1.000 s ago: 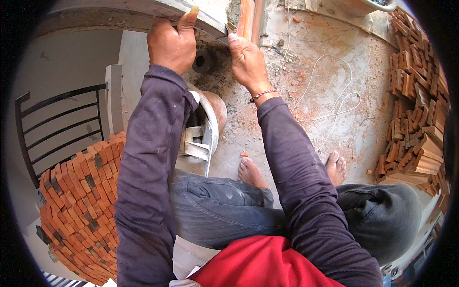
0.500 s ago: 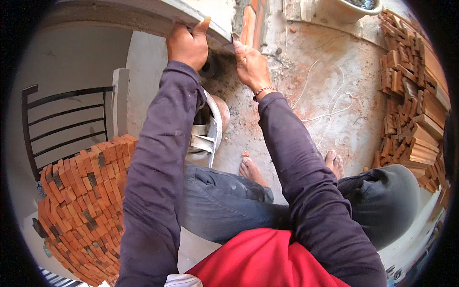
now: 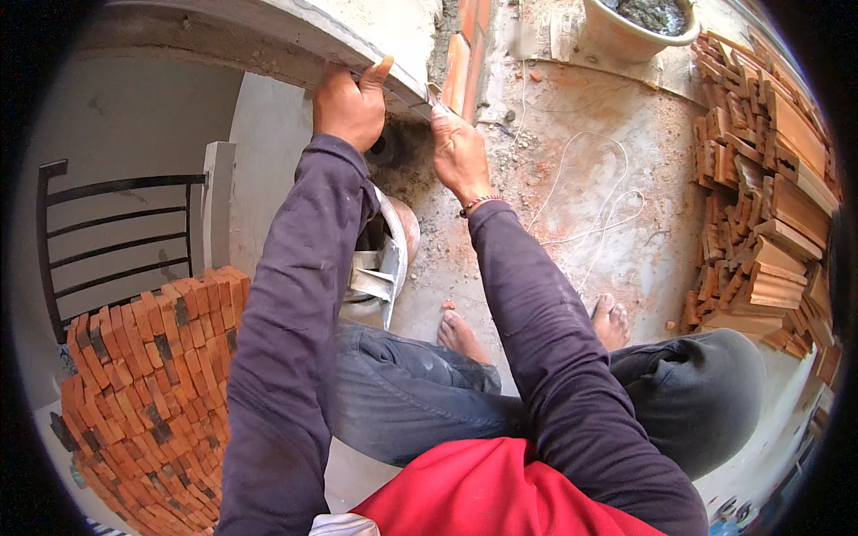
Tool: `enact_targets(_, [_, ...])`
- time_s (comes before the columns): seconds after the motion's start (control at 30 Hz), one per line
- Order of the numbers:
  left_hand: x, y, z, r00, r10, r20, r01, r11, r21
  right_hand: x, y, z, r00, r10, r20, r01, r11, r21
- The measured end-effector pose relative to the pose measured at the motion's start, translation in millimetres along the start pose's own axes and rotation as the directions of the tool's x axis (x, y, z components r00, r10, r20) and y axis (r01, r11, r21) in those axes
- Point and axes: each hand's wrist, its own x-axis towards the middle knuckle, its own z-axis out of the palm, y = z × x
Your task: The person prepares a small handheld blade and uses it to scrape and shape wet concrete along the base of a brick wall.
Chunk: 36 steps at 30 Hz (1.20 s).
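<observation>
A long grey ledge (image 3: pixel 268 25) with a pale, plastered-looking top crosses from the upper left to the top middle. My left hand (image 3: pixel 351 105) grips its lower edge, thumb up over the front face and fingers curled out of sight behind it. At the ledge's right end, my right hand (image 3: pixel 460 154) is closed, thumb pointing up. A small thin piece shows at its fingertips, too small to name. Just beyond that hand stands a strip of orange bricks or tiles (image 3: pixel 455 75) edged with grey mortar.
Stacked orange bricks (image 3: pixel 152 375) fill the lower left, below a black metal rail (image 3: pixel 121 234). Terracotta pieces (image 3: pixel 778 214) are piled at the right. A tub (image 3: pixel 630 31) of grey mix stands at the top right. White string (image 3: pixel 617 201) lies on the dusty floor near my bare feet.
The view has shifted, so more of the tub and ledge shows. My left hand keeps its hold; my right hand stays closed at the ledge's end, with its wrist slightly lower in view.
</observation>
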Motion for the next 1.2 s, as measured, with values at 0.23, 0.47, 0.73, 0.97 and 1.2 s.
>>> enact_targets(0.23, [-0.2,-5.9,1.4,0.997,0.066,-0.039,-0.06,0.988,0.14,7.5,0.0,3.4,1.0,-0.027,0.011,0.027,0.999,0.034])
enact_targets(0.47, [2.7,-7.3,2.8,0.995,0.085,-0.05,-0.076,0.983,0.167,15.0,-1.2,2.5,0.999,0.015,0.032,-0.014,1.0,-0.022])
enact_targets(0.73, [1.3,5.8,0.8,0.996,0.079,-0.034,-0.074,0.991,0.111,17.1,3.5,-2.7,0.999,-0.045,0.027,0.045,0.999,-0.026])
enact_targets(0.97, [5.6,-6.0,0.0,0.997,0.069,0.017,-0.07,0.997,0.044,-37.9,77.9,-24.6,0.996,-0.01,0.083,0.044,0.905,-0.423])
enact_targets(1.2, [-0.4,-2.0,2.4,0.997,0.071,-0.043,-0.07,0.997,0.025,-4.9,7.0,-3.5,1.0,0.026,0.012,-0.026,1.0,-0.003])
